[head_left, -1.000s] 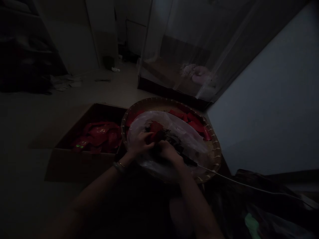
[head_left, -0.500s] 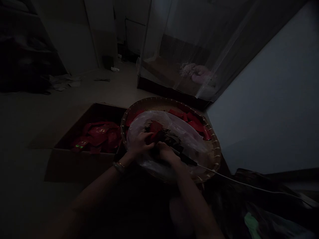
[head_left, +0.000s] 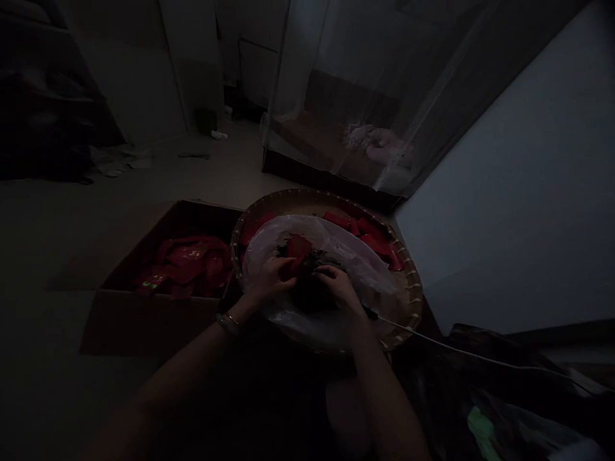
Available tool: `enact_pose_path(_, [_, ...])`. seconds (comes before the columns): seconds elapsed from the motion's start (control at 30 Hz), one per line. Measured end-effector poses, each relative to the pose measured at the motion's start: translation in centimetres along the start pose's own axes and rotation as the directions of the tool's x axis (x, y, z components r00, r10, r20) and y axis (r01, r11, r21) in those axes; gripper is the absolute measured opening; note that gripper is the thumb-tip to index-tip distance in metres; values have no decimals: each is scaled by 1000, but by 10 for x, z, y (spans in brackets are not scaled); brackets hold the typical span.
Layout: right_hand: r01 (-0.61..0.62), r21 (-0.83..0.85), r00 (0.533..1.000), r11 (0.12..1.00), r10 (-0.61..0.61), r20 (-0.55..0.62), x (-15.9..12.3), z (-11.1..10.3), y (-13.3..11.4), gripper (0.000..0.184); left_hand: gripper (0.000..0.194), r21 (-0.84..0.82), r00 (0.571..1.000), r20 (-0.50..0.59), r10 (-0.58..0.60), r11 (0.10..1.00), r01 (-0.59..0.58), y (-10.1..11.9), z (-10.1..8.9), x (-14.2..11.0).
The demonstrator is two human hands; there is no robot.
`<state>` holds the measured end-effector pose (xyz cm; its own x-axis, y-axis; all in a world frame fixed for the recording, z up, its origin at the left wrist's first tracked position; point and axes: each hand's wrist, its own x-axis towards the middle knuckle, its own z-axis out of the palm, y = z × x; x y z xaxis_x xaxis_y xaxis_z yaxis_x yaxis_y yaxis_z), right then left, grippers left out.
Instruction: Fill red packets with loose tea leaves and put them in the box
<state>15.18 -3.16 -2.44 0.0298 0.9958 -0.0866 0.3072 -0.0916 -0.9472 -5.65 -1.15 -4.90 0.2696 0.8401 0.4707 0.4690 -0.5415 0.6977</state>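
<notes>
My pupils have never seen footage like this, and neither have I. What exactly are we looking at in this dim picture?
There is no machine here: a person works bare-handed, and a camera worn on the head looks forward and down. A round woven tray holds a pale plastic sheet with dark bits on it; red packets lie near the far edge. The left hand grips a red item. The right hand is close beside it, but it's too dark to tell what those fingers hold. To the left, an open box contains more red packets.
</notes>
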Motion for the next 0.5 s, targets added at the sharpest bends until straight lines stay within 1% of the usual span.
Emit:
enact_pose_path(0.03, [-72,166,997,983,76,-14,0,0,2,26,44,6,1000,2,5,1000,-5,0,0,0])
enact_pose_path(0.07, [-129,330,990,935,138,-3,0,0,3,29,44,11,1000,6,10,1000,-10,-1,1,0])
enact_pose_path(0.13, [-189,583,979,790,199,48,0,-1,5,29,45,11,1000,18,25,1000,-25,-1,1,1])
enact_pose_path(0.17, [-203,657,976,726,205,74,0,-1,5,27,45,8,999,22,31,999,-31,-1,1,1])
enact_pose_path(0.2, [-208,702,975,682,201,94,-1,-2,5,24,45,4,999,25,35,999,-36,-1,1,1])
enact_pose_path(0.23, [-206,722,977,660,185,109,-2,-3,4,22,44,2,999,28,37,999,-38,-1,1,1])
enact_pose_path(0.3, [-185,713,983,676,131,130,-5,-5,3,24,44,0,999,28,40,999,-40,-1,2,1])
enact_pose_path(0.37, [-136,676,990,725,79,114,-8,-6,1,38,45,-10,999,29,42,999,-42,-1,2,0])
enact_pose_path(0.43, [-100,634,995,767,64,79,-11,-4,0,49,45,-26,999,29,41,999,-40,-2,3,0])
enact_pose_path(0.5, [-84,609,996,789,73,42,-13,-2,-1,50,45,-37,999,32,41,999,-39,-2,4,1])
